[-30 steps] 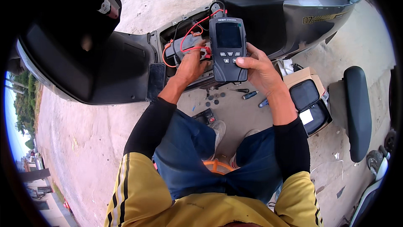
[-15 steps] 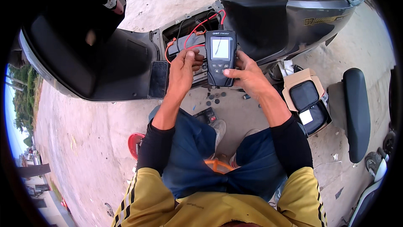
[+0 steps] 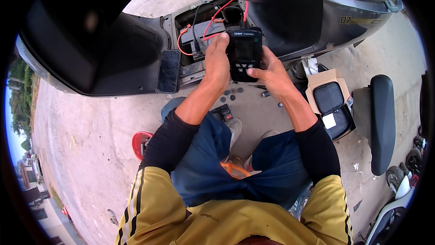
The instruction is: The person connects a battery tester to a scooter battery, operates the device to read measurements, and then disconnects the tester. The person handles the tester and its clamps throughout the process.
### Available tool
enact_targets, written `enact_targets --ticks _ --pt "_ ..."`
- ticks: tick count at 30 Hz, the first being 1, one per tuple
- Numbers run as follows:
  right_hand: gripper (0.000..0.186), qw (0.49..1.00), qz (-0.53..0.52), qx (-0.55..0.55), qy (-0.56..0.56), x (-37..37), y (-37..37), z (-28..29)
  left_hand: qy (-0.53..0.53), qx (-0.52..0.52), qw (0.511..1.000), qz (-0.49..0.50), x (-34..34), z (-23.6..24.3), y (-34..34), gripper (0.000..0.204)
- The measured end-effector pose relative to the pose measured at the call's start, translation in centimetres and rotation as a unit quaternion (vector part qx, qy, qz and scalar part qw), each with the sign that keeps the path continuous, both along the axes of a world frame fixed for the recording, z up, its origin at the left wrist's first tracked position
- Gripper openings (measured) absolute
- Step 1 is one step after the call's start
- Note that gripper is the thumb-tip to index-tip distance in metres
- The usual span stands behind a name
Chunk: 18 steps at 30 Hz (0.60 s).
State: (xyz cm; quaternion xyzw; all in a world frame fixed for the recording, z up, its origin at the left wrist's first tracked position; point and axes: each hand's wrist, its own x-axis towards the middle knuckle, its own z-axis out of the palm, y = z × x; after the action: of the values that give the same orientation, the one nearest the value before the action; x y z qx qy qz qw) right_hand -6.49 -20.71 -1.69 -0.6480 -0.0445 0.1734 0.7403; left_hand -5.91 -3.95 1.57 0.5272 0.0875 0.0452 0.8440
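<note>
A black handheld battery tester (image 3: 244,48) is held up in front of me, its screen dark. My right hand (image 3: 273,74) grips its right side, the thumb on the buttons below the screen. My left hand (image 3: 217,64) is closed against the left edge, thumb up near the top corner and fingers mostly hidden behind. A red cable (image 3: 246,12) rises from the tester's top. Beyond my left hand, a grey battery (image 3: 192,35) sits in the opened floor compartment of a scooter. Orange-red clips (image 3: 185,31) and a black lead are around it.
The scooter's dark footboard panel (image 3: 140,59) spreads left. On the ground at right are an open cardboard box (image 3: 321,79) with a black case and a detached seat (image 3: 383,125). A red bowl (image 3: 140,143) stands left of my legs. Several dark round pieces (image 3: 232,97) lie below the tester.
My left hand has come in from the cables to the tester's left edge. The screen has turned from bright white to dark. The tester has moved slightly up and right.
</note>
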Motion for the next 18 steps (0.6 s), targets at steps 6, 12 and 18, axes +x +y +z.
enact_targets --ticks 6,12,18 --pt "0.083 1.0 -0.006 0.023 -0.003 -0.2 0.4 0.7 0.0 0.009 1.0 -0.022 -0.4 0.7 0.2 0.038" --pt "0.081 1.0 -0.005 0.028 -0.001 -0.3 0.6 1.1 -0.01 0.003 1.0 -0.025 -0.2 0.3 0.6 0.037" --pt "0.078 1.0 -0.011 0.009 -0.023 -0.2 0.6 0.7 -0.012 0.0 1.0 -0.028 -0.1 -0.1 0.7 0.034"
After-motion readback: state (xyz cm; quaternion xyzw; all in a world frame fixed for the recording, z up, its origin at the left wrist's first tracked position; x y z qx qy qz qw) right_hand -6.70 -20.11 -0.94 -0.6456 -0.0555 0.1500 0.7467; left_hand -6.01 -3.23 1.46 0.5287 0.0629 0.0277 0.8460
